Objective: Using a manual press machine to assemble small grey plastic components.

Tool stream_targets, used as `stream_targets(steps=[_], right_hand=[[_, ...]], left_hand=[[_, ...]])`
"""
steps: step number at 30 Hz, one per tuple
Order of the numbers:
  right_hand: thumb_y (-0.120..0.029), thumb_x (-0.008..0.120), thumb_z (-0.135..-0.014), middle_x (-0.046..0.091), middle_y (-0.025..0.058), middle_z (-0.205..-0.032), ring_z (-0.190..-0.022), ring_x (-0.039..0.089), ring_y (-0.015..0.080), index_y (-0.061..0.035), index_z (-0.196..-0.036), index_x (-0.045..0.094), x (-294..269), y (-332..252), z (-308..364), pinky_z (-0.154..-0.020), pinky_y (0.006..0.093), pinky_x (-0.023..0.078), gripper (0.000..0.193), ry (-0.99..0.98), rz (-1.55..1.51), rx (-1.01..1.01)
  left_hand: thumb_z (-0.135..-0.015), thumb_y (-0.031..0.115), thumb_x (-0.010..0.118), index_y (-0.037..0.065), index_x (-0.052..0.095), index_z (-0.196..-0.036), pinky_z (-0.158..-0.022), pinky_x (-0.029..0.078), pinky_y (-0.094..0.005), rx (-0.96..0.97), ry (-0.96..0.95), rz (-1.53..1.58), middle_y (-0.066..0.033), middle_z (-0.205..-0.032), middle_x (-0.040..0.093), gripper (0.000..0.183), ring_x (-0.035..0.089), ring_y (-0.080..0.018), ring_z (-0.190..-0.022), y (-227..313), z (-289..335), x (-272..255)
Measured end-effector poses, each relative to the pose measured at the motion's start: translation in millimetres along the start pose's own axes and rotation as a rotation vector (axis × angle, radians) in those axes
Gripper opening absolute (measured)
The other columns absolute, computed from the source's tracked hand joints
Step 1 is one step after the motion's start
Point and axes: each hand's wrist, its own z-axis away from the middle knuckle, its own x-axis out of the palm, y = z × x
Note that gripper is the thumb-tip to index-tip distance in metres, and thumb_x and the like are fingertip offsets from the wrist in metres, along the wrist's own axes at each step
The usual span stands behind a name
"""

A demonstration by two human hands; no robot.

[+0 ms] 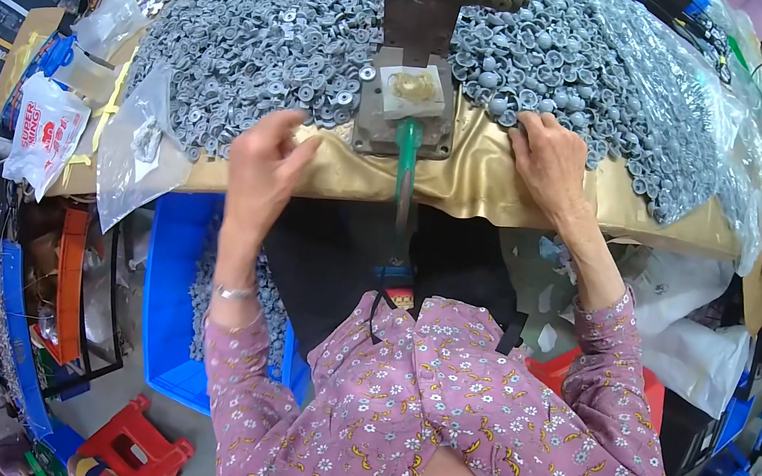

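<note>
Left hand (262, 163) hovered near grey discs (272, 43), fingers (279, 125) parted; right hand (552, 161) met grey caps (555, 71), couldn't tell if gripping.

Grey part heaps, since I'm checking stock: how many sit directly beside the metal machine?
2: the left heap and the right heap, one on each side of the metal machine.

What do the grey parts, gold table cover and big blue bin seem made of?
Grey parts: probably matte moulded plastic, being uniform and repeated. Gold cover: perhaps vinyl or foil-like sheeting, shiny and creased. Blue bin: likely smooth plastic, evenly coloured.
</note>
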Motion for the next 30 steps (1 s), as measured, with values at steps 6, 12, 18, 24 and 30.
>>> stream_targets(steps=[6, 12, 18, 24, 30], right_hand=[[-0.014, 0.072, -0.092, 0.069, 0.014, -0.085, -0.075, 0.069, 0.0329, -0.0064, -0.107, 0.074, -14.6, 12.7, 6.9, -0.066, 0.0426, 0.054, 0.017, 0.119, -0.202, -0.024], [-0.013, 0.072, -0.094, 0.077, 0.0096, -0.091, -0.075, 0.07, 0.013, -0.0033, -0.108, 0.079, -25.9, -20.1, -27.3, -0.068, 0.0263, 0.055, 0.018, 0.184, -0.871, 0.186], [-0.014, 0.074, -0.092, 0.075, 0.0061, -0.082, -0.068, 0.063, 0.0095, 0.0004, -0.105, 0.078, -7.7, -55.1, -70.5, -0.064, 0.0267, 0.053, 0.02, -0.098, -1.243, 0.251], [-0.016, 0.075, -0.089, 0.07, 0.0092, -0.07, -0.066, 0.062, 0.0107, 0.0029, -0.096, 0.076, 20.5, -60.2, -90.5, -0.063, 0.0283, 0.05, 0.02, -0.166, -1.1, 0.143], [-0.014, 0.076, -0.084, 0.073, 0.0103, -0.074, -0.07, 0.068, 0.0133, 0.0039, -0.088, 0.07, 18.5, -70.6, -87.0, -0.062, 0.031, 0.052, 0.019, -0.007, -0.86, -0.002]], left_hand=[[-0.086, 0.015, 0.077, 0.005, 0.075, -0.105, -0.055, 0.05, -0.035, 0.212, 0.059, -0.327, -0.0136, -0.071, 0.069, 0.022, 0.066, -0.0248, -0.058, -7.9, -39.8, 50.7], [-0.087, 0.013, 0.072, 0.003, 0.074, -0.091, -0.066, 0.054, -0.0451, 0.121, 0.004, -0.208, -0.0184, -0.079, 0.071, 0.011, 0.07, -0.0363, -0.072, 0.5, -47.6, 49.1], [-0.095, 0.015, 0.069, -0.004, 0.072, -0.093, -0.055, 0.046, -0.033, -0.1, -0.125, 0.074, -0.0126, -0.062, 0.063, 0.02, 0.059, -0.0156, -0.054, 14.4, -34.1, 13.5], [-0.089, 0.013, 0.076, -0.004, 0.074, -0.082, -0.049, 0.043, -0.0266, -0.375, -0.276, 0.089, -0.0069, -0.061, 0.066, 0.019, 0.056, -0.0081, -0.053, -12.7, -24.3, -0.7], [-0.086, 0.013, 0.079, -0.004, 0.071, -0.079, -0.052, 0.047, -0.0295, -0.273, -0.01, -0.015, -0.0083, -0.064, 0.067, 0.02, 0.062, -0.0116, -0.055, -22.1, -2.1, 11.3]])
